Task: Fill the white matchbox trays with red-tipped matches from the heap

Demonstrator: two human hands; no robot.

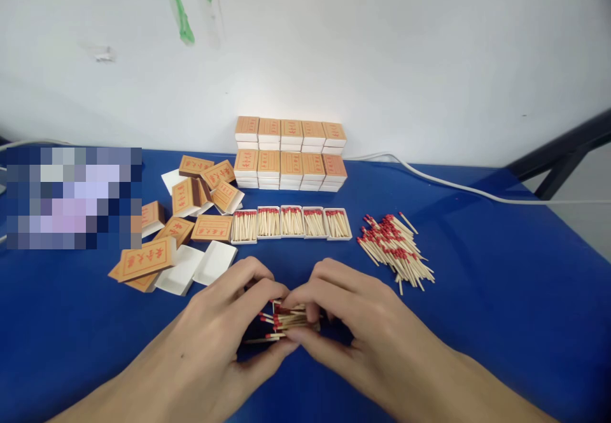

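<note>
A bunch of red-tipped matches (291,318) lies between my two hands, near the front of the blue table. My left hand (229,315) curls around the matches from the left, thumb below and fingers above. From the right, my right hand (353,315) closes on the same bunch with thumb and fingertips. Some match heads stick out toward the left palm. Whether a tray sits under the bunch is mostly hidden by the fingers. Just beyond the hands, white matchbox trays filled with matches (291,222) stand in a row. A loose heap of matches (398,248) lies to the right.
Stacked orange matchboxes (291,163) stand in two rows by the white wall (382,60). At left are scattered matchbox sleeves (146,259) and bare white trays (214,263). A white cable (443,184) runs along the back right. A blurred-out patch (71,197) covers the far left.
</note>
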